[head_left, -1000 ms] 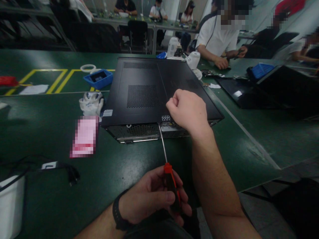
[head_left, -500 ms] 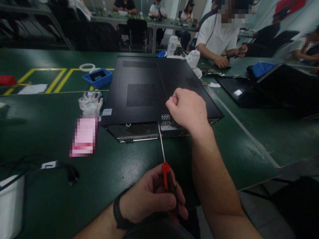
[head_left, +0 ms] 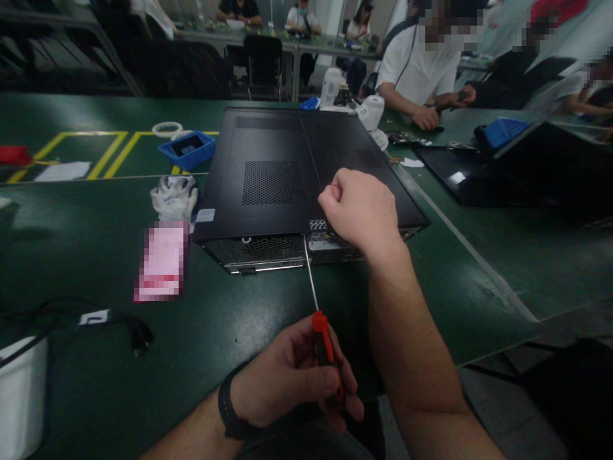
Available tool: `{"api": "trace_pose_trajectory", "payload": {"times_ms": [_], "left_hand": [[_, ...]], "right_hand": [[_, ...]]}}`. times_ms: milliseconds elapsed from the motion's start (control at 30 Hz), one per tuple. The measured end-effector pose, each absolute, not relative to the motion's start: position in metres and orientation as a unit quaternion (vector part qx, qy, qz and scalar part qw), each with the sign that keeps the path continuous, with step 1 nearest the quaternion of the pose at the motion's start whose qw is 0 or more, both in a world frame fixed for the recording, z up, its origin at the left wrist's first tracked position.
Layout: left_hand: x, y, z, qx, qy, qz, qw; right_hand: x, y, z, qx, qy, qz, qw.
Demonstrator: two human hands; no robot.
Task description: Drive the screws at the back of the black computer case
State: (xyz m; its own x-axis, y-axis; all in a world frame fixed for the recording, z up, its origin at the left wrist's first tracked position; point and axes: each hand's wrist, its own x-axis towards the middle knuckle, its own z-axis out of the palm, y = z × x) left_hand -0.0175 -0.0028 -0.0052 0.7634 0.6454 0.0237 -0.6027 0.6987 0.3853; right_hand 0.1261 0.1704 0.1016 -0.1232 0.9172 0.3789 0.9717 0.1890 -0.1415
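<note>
A black computer case (head_left: pixel 272 140) lies flat on the green table, its metal rear panel facing me. My left hand (head_left: pixel 297 377) is closed around the red-and-black handle of a screwdriver (head_left: pixel 323 342). The screwdriver's shaft runs forward, its tip at the top edge of the rear panel, left of my right hand; I cannot make out a screw there. Closed in a fist, my right hand (head_left: pixel 361 204) rests on the case's top near the rear edge. Its curled fingers are mostly hidden, so whatever they may hold does not show.
Left of the case are a grey-white glove (head_left: pixel 175 198), a pink packet (head_left: pixel 163 262) and a blue tray (head_left: pixel 189 150). Black cables (head_left: pixel 129 322) and a white container (head_left: pixel 23 390) lie nearer me. A dark flat panel (head_left: pixel 469 176) lies right. Across the table a person (head_left: pixel 421 70) sits.
The screwdriver handle has turned in my left hand, showing a different side of its red pattern. My left fingers have shifted slightly. The right hand and the case stay put.
</note>
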Motion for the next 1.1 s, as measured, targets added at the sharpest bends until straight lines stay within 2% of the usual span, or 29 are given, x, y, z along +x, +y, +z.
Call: {"api": "trace_pose_trajectory", "payload": {"times_ms": [233, 1100], "left_hand": [[-0.022, 0.0, 0.004, 0.178, 0.081, 0.311, 0.93], [-0.018, -0.001, -0.003, 0.185, 0.046, 0.354, 0.916]], "right_hand": [[0.126, 0.17, 0.103, -0.636, -0.745, -0.066, 0.192], [0.126, 0.171, 0.102, -0.635, -0.745, -0.074, 0.19]]}}
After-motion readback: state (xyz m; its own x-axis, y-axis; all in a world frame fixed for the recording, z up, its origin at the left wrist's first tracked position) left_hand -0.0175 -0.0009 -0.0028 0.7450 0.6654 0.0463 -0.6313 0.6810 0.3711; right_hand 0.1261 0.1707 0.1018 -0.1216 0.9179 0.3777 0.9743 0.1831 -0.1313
